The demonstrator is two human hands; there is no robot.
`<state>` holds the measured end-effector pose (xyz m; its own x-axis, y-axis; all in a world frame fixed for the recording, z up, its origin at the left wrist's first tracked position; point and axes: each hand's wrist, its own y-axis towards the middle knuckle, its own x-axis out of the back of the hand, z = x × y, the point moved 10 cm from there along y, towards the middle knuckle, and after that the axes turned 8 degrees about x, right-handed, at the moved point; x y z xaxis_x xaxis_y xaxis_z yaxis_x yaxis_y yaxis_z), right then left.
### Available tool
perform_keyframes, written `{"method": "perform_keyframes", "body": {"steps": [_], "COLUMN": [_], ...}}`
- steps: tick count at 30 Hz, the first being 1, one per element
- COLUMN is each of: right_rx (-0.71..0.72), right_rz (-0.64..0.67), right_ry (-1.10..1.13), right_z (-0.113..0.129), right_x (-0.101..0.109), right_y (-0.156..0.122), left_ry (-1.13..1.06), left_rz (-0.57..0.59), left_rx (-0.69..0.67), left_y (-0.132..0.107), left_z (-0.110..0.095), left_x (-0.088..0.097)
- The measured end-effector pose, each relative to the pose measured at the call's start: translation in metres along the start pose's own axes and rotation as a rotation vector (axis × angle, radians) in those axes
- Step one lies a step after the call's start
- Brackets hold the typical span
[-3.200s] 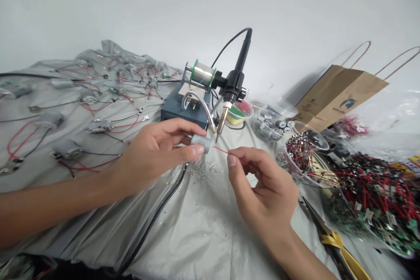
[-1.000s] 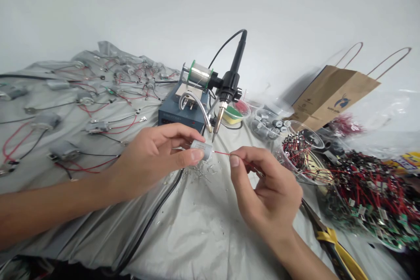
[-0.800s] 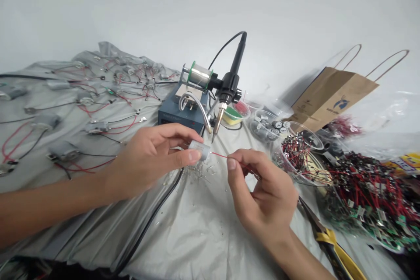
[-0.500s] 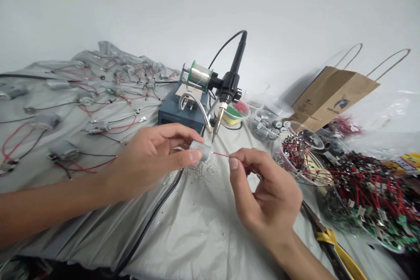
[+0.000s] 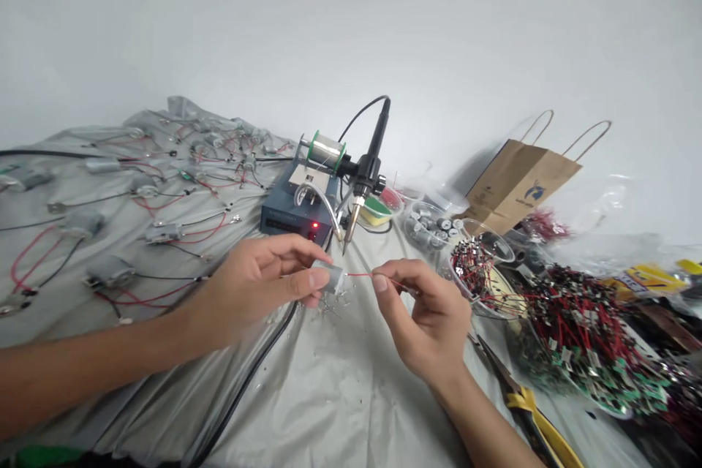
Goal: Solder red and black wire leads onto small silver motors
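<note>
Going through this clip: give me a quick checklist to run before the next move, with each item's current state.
Left hand grips the small DC motor: ok.
Right hand pinches the red wire: ok.
Wire end seated on a motor terminal: cannot tell, too small.
Soldering station red light on: ok.
Soldering iron parked in its holder, tip down: ok.

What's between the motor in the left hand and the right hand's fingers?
The head view shows a thin red wire, pinched in the right hand, its end nearly reaching the motor held in the left hand.
</note>
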<state>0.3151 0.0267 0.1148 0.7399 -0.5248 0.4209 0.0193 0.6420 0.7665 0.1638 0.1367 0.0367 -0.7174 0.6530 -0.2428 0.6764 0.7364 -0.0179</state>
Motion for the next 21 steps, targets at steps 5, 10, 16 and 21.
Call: {"method": "perform_keyframes", "body": {"steps": [5, 10, 16, 21], "right_rx": [-0.062, -0.041, -0.09, -0.105], "right_rz": [-0.013, -0.009, 0.002, 0.019], "right_ry": [0.109, 0.19, 0.222, 0.237], "right_z": [-0.014, -0.007, -0.015, -0.017], "right_x": [0.007, 0.006, 0.005, 0.004], "right_y": [0.002, 0.003, 0.0, -0.003], "left_ry": [-0.094, -0.128, -0.145, -0.13], "left_rz": [-0.022, 0.032, 0.073, 0.066], "left_rx": [0.109, 0.3, 0.336, 0.346], "left_y": [0.001, -0.003, -0.007, -0.005], "left_z": [0.014, 0.033, 0.033, 0.033], "left_x": [0.005, -0.001, -0.007, -0.006]}}
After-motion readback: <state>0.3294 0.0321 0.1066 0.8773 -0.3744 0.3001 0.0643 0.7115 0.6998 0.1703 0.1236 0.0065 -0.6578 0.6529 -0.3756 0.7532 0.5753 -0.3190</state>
